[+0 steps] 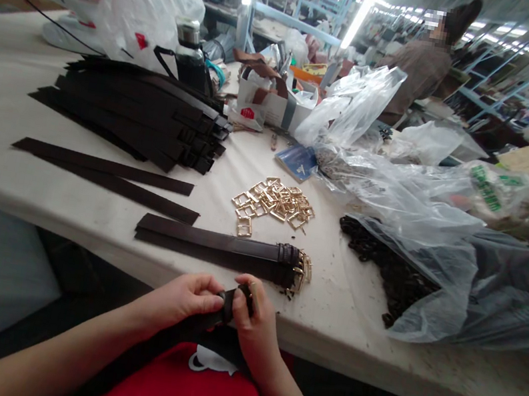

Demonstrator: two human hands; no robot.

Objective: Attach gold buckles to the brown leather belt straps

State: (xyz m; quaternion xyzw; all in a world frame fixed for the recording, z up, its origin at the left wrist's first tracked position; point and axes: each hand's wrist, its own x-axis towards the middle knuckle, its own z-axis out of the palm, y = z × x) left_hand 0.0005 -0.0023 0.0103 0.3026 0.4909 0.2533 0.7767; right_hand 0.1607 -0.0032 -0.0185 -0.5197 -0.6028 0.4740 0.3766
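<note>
Pale worktop (0, 106) fills the foreground, a crowded workshop behind it. At its near edge the left hand (191, 297) and right hand (252, 317) are close together, each pinching a dark strap (227, 305), whose gripped part sits between them; its length runs down and leftward beside the left forearm. Just beyond the hands lie buckled straps (221, 243), long axis crosswise, buckle ends nearer the right hand. These stand between the hands and a heap of gold buckles (277, 200) farther ahead. Ahead-left are two loose straps (112, 169) and a strap stack (123, 103); rightward, a plastic bag (507, 293) with dark pieces (388, 273).
</note>
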